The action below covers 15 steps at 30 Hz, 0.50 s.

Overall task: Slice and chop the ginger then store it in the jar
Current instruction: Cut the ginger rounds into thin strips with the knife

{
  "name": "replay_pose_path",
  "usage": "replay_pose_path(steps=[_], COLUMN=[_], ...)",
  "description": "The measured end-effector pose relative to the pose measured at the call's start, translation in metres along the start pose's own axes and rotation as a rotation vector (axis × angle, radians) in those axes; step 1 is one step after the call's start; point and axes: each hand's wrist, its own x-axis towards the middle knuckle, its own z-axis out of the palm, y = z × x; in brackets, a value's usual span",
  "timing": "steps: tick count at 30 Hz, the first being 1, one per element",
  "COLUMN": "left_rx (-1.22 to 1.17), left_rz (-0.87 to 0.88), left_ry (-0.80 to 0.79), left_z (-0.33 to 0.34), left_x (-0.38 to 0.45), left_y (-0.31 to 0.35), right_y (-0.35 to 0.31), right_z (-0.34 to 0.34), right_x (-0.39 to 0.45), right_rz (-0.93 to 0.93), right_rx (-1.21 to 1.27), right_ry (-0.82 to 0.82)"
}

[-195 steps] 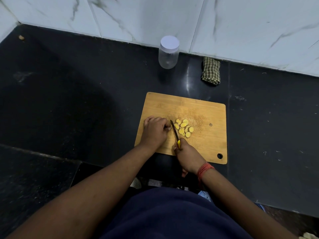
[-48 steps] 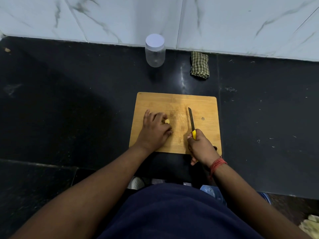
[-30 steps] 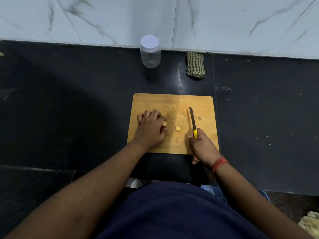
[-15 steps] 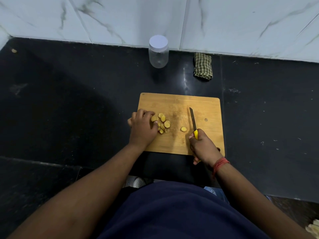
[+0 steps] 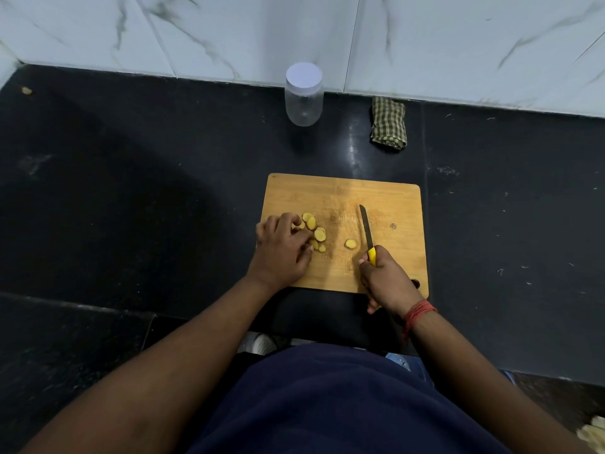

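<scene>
1. Navy cloth of my shirt filled the nearest part of the view, with both my forearms reaching forward from it over the black counter.
2. My right hand was curled round the yellow handle of the knife, and a red thread band sat at that wrist. The blade pointed away from me and lay over the right half of the wooden cutting board, its tip toward the far edge.
3. My left hand rested on the left part of the board with its fingers bent over a cluster of ginger slices, the fingertips touching the nearest ones; I cannot tell whether any slice was actually pinched.
4. One single ginger slice lay apart from the cluster, between it and the knife blade, just left of the blade.
5. The board lay flat on the counter, its near edge close to my body, with a small round hole partly hidden behind my right hand.
6. Farther back, well beyond the board, the clear jar stood upright with its white lid on, close to the marble wall.
7. A folded green checked cloth lay to the right of the jar, also near the wall.
</scene>
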Motion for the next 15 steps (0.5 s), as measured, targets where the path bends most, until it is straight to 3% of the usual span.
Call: replay_pose_path(steps=[10,15], left_rx=[-0.147,-0.295], left_rz=[-0.088,-0.044], left_ry=[0.022,-0.006], left_z=[-0.003,-0.003], left_x=[0.011,0.022], left_y=[0.01,0.034], right_y=[-0.002,0.001], right_z=[-0.004,-0.009], right_x=[0.0,0.0], right_rz=[0.004,0.021], right_rx=[0.011,0.024], right_ry=[0.002,0.025])
